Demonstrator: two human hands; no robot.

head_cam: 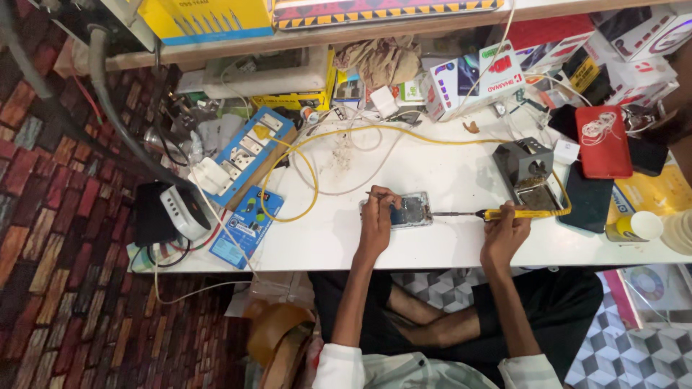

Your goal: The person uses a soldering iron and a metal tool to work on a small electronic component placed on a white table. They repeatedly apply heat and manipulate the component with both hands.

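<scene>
An opened phone [412,211] lies flat near the front edge of the white table [432,173]. My left hand [378,216] rests on its left end and pinches a thin tool, perhaps tweezers [375,193]. My right hand [504,230] grips a yellow-handled soldering iron [520,213]. Its metal tip points left and reaches the phone's right edge. The iron's yellow cord [404,133] loops back across the table.
A grey iron stand [528,171] sits right of the phone, with a dark slab [588,200] and a red case [602,141] beyond. A blue power strip [249,153] and blue card [246,225] lie left. Boxes line the back. A white cup [637,226] stands far right.
</scene>
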